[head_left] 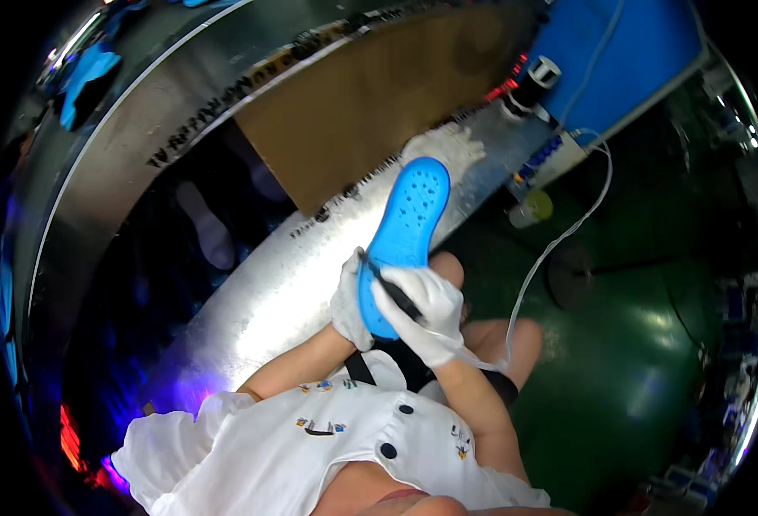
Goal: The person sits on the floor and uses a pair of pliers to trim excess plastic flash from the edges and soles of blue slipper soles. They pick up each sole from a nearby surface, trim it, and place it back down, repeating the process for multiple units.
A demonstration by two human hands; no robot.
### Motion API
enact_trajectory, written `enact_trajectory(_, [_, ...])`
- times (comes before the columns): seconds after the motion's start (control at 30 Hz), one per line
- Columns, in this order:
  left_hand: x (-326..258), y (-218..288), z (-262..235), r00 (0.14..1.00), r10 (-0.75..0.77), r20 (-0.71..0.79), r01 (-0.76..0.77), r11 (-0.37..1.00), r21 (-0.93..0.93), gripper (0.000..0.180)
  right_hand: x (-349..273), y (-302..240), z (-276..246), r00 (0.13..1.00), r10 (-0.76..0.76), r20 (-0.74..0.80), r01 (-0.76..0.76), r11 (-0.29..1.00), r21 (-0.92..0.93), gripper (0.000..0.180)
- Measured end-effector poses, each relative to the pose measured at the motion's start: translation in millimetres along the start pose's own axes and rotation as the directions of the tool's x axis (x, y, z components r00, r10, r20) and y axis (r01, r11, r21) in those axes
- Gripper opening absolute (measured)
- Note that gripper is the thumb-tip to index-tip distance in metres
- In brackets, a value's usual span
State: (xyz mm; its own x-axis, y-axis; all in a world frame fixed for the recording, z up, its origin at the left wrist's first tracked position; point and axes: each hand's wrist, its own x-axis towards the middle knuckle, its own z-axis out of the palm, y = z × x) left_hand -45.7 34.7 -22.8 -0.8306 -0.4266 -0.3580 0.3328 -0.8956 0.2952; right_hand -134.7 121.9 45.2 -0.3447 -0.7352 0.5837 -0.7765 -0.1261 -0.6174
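Note:
A blue insole (411, 211), with small holes near its far end, is held up in front of me over the near edge of the metal table. My left hand (349, 301), in a white glove, grips its near part along the left side. My right hand (430, 314), also gloved in white, is closed around a slim black tool (398, 295) lying across the insole's near part. Blur and my fingers hide the tool's tip, so its kind is unclear.
A brown cardboard sheet (336, 112) and a crumpled white glove (446, 148) are on the metal table (263, 297). Pale insole shapes (205, 225) lie in the dark area at left. At right are a black bottle (531, 84), a yellow-topped jar (533, 208) and a hanging white cable (559, 245).

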Motion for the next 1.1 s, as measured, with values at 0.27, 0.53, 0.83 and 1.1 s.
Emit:
enact_trajectory(0.27, [22.7,-7.1,-21.4,0.936,-0.093,0.341,0.153,0.977,-0.151,0.052,-7.4,12.4,-5.6,0.998,0.052,-0.04,-0.049,0.996,0.07,0.026])
enact_trajectory(0.53, [43.4,-1.8,-0.4,0.971,-0.097,0.217,0.144,0.967,-0.212,0.06,0.9,38.9,-2.0,0.999,-0.03,0.044,0.032,0.999,-0.038,0.021])
enact_trajectory(0.83, [51.7,4.4,-17.3,0.944,-0.093,0.316,0.164,0.964,-0.209,0.068,5.3,28.2,-0.1,0.999,0.039,0.036,-0.043,0.992,0.119,0.021])
enact_trajectory(1.1, [34.2,2.4,9.7,0.874,-0.173,0.454,0.289,0.936,-0.2,0.084,-14.5,3.9,1.3,0.995,-0.102,0.009,0.102,0.991,-0.082,0.028])
